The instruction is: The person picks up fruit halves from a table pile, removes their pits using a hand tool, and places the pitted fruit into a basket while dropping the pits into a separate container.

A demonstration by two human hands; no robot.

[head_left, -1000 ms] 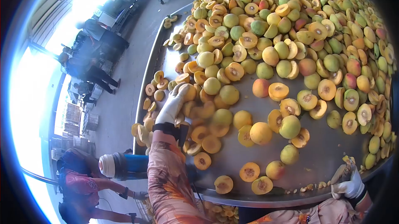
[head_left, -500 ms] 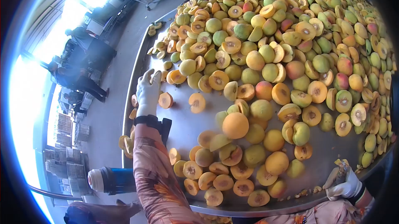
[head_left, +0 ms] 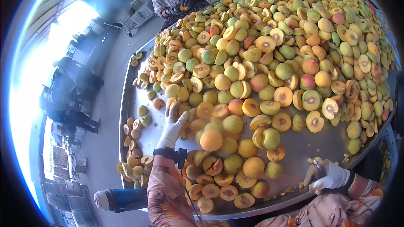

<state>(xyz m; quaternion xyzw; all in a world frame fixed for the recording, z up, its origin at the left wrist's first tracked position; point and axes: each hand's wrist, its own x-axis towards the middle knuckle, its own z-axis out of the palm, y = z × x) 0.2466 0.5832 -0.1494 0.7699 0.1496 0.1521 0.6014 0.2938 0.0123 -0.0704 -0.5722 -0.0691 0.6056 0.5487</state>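
Observation:
My left hand, in a white glove, reaches over the metal table with its fingers apart at the edge of the fruit pile. Its fingertips are beside peach halves, some blurred by motion, and I see none gripped. Just below lies a whole yellow peach among cut halves. My right hand, also white-gloved, is closed around a small metal tool near the front edge. Yellowish bits cling around the tool's tip; its exact kind is hard to make out.
A big heap of whole and halved peaches covers the table. More halves gather along the left rim. A blue flask is beside the table. A person in dark gloves stands across, holding a fruit piece.
My left hand has moved from the left side of the table rightward to the fruit, and several halves near it have shifted. The view has turned; the right hand keeps its tool.

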